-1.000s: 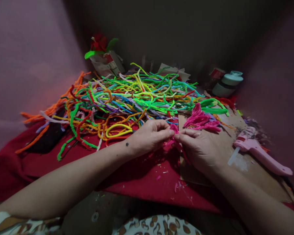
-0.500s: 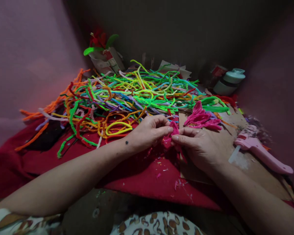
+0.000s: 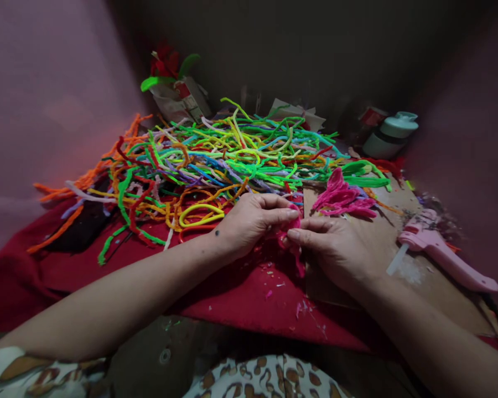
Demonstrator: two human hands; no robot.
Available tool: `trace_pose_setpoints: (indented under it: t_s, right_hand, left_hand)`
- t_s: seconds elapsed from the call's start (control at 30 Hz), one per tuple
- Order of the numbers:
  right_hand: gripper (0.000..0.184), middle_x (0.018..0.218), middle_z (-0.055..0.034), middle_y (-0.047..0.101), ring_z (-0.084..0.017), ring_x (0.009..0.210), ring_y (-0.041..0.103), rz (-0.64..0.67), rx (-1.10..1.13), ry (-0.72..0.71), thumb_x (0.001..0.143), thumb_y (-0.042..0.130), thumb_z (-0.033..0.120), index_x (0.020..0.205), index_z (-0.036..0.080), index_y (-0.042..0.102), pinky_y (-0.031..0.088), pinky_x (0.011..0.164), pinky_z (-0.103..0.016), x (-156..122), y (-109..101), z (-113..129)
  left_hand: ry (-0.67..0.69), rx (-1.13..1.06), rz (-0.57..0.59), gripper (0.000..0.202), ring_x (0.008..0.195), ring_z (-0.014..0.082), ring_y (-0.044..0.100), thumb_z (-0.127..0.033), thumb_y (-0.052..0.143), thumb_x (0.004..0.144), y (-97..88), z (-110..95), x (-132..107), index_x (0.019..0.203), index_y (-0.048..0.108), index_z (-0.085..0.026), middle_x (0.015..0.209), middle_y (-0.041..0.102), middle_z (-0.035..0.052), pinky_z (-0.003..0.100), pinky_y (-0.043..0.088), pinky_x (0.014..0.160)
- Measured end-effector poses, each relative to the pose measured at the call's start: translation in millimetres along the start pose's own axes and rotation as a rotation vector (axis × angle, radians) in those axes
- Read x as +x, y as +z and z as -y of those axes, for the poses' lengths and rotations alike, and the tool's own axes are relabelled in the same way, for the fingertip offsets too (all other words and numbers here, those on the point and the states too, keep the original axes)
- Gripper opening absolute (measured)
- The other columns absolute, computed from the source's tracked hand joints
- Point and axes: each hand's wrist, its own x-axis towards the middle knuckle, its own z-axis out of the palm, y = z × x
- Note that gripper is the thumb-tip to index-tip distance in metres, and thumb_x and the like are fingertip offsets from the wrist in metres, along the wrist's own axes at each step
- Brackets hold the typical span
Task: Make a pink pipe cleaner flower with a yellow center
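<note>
Head view: at the middle of the tabletop (image 3: 249, 309), which is covered by a red cloth (image 3: 45, 276), a small pink pipe-cleaner piece (image 3: 291, 239) is held between both hands, just above the cloth and at the near left corner of a cardboard sheet (image 3: 382, 237). The left hand (image 3: 251, 224) is curled over the piece from the left, its fingers (image 3: 280, 213) narrowed into a pinch on the upper part. The right hand (image 3: 336, 251) meets it from the right, with its fingers (image 3: 307, 235) likewise pinched on the piece, so that the fingertips of the two hands are nearly touching; a short pink tail is seen hanging below them. Behind the hands a wide heap of pipe cleaners (image 3: 216, 160) in green, yellow, orange, blue, purple and red is spread across the cloth, and a yellow loop (image 3: 199, 215) lies at its near edge, just beside the left hand. A cluster of finished pink petal shapes (image 3: 342, 199) is laid on the far end of the cardboard, near the right hand, with green leaf shapes (image 3: 363, 176) just behind it. A pink glue gun (image 3: 440, 251) is rested on the right part of the cardboard, well apart from the hands. A bottle with a pale green lid (image 3: 392, 135) stands at the far right, and a red flower with green leaves (image 3: 166, 66) is seen at the far left corner. Small pink scraps are scattered on the cloth below the hands.
</note>
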Motion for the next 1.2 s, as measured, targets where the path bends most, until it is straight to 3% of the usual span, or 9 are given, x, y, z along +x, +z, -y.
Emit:
trace_pose_setpoints:
  t_s: [0.23, 0.4, 0.47, 0.67, 0.77, 0.93, 1.0, 1.07, 1.2]
  right_hand:
    - [0.024, 0.048, 0.0023, 0.053, -0.009, 0.044, 0.042, -0.036, -0.079, -0.007, 0.064, 0.072, 0.035, 0.054, 0.016, 0.061, 0.029, 0.046, -0.024, -1.2, 0.1, 6.4]
    - [0.028, 0.044, 0.0037, 0.048, -0.007, 0.042, 0.039, 0.03, -0.01, -0.029, 0.067, 0.07, 0.031, 0.048, 0.016, 0.055, 0.026, 0.044, -0.024, -0.3, 2.9, 2.1]
    - [0.029, 0.044, 0.0043, 0.046, -0.007, 0.042, 0.038, 0.016, 0.004, -0.035, 0.067, 0.069, 0.033, 0.049, 0.017, 0.054, 0.025, 0.043, -0.024, -0.6, 3.2, 2.1]
    - [0.034, 0.045, 0.005, 0.045, -0.007, 0.041, 0.036, -0.179, -0.042, -0.067, 0.067, 0.069, 0.039, 0.049, 0.017, 0.05, 0.024, 0.041, -0.023, -1.0, -1.6, 10.9]
    - [0.032, 0.045, 0.0047, 0.045, -0.007, 0.041, 0.037, -0.197, -0.067, -0.088, 0.069, 0.066, 0.038, 0.05, 0.017, 0.05, 0.025, 0.041, -0.023, -0.8, -2.2, 12.9]
    - [0.03, 0.046, 0.0056, 0.043, -0.006, 0.041, 0.035, -0.215, -0.053, -0.142, 0.071, 0.066, 0.034, 0.051, 0.017, 0.05, 0.026, 0.042, -0.022, -1.2, 0.1, 11.1]
    - [0.031, 0.045, 0.0059, 0.042, -0.006, 0.041, 0.033, -0.22, -0.009, -0.133, 0.07, 0.066, 0.034, 0.051, 0.017, 0.049, 0.024, 0.041, -0.022, -0.1, 0.3, 10.0]
    - [0.031, 0.045, 0.0061, 0.041, -0.006, 0.041, 0.033, -0.212, 0.066, -0.124, 0.068, 0.068, 0.033, 0.051, 0.017, 0.049, 0.023, 0.04, -0.022, 2.0, -0.2, 9.3]
    - [0.017, 0.051, 0.0054, 0.048, -0.006, 0.044, 0.039, -0.114, 0.276, -0.124, 0.065, 0.071, 0.025, 0.062, 0.017, 0.056, 0.028, 0.043, -0.022, 6.1, -1.2, 9.4]
  left_hand:
    - [0.08, 0.186, 0.047, 0.018, 0.051, 0.0069, 0.048, -0.03, 0.063, 0.071, 2.0, -4.9, -2.6, 0.077, 0.065, -0.013, 0.062, 0.059, -0.0011, 0.019, 0.037, 0.049]
    - [0.472, 0.591, -0.119, 0.011, 0.066, 0.0094, 0.055, -0.02, 0.059, 0.074, 6.0, -3.8, -7.3, 0.069, 0.066, -0.014, 0.069, 0.063, 0.0, 0.02, 0.041, 0.066]
    - [0.529, 0.655, -0.139, 0.012, 0.069, 0.0096, 0.055, -0.021, 0.057, 0.077, 5.5, -5.5, -7.2, 0.072, 0.066, -0.014, 0.072, 0.063, 0.0003, 0.02, 0.041, 0.069]
    - [0.18, 0.487, -0.018, 0.021, 0.05, 0.0066, 0.045, -0.033, 0.059, 0.075, 0.3, -20.7, -3.8, 0.075, 0.061, -0.012, 0.059, 0.055, -0.0024, 0.019, 0.035, 0.049]
    - [0.146, 0.585, 0.035, 0.016, 0.05, 0.0071, 0.044, -0.027, 0.057, 0.075, 1.5, -17.6, -5.9, 0.069, 0.059, -0.012, 0.057, 0.054, -0.002, 0.02, 0.034, 0.05]
    - [0.634, 1.107, -0.082, 0.02, 0.063, 0.0123, 0.049, -0.023, 0.046, 0.082, 3.8, 2.5, -12.4, 0.07, 0.059, -0.014, 0.066, 0.058, 0.0033, 0.025, 0.036, 0.063]
    - [0.73, 1.168, -0.084, 0.021, 0.066, 0.0133, 0.05, -0.023, 0.043, 0.084, 3.7, 5.9, -13.2, 0.072, 0.058, -0.014, 0.069, 0.058, 0.0048, 0.026, 0.036, 0.065]
    - [0.669, 1.06, -0.114, 0.02, 0.064, 0.0118, 0.05, -0.025, 0.045, 0.084, 3.5, 3.6, -12.2, 0.072, 0.058, -0.015, 0.068, 0.058, 0.0033, 0.024, 0.037, 0.064]
    - [0.352, 0.66, -0.103, 0.018, 0.055, 0.008, 0.046, -0.028, 0.054, 0.079, 3.8, -8.2, -8.1, 0.067, 0.055, -0.015, 0.061, 0.053, -0.0022, 0.02, 0.036, 0.055]
